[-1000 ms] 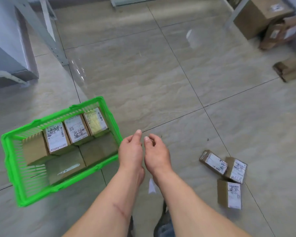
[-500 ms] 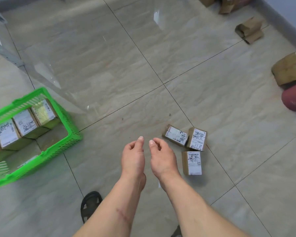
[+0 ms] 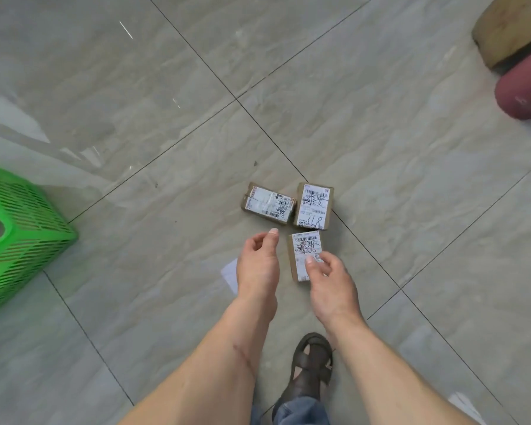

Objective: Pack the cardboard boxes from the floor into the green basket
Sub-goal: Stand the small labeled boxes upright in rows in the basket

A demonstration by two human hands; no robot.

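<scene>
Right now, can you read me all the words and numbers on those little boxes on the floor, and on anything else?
Left box: printed label with barcode, too blurred to read.
Right box: label with black handwritten marks, not legible.
Near box, under the right hand: barcode and handwritten marks, not legible.
Dark red object: white marking cut off at the frame edge, unreadable.
Green basket: no text visible.

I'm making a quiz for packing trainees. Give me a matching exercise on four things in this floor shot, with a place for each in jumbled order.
Things:
1. green basket
2. dark red roll
3. sandal
4. three labelled boxes

Places:
A. bottom of the picture, between the forearms
B. left edge
C. mid-floor, just beyond the hands
D. upper right edge, beside a brown parcel

Pairs: 1-B, 2-D, 3-A, 4-C
</scene>
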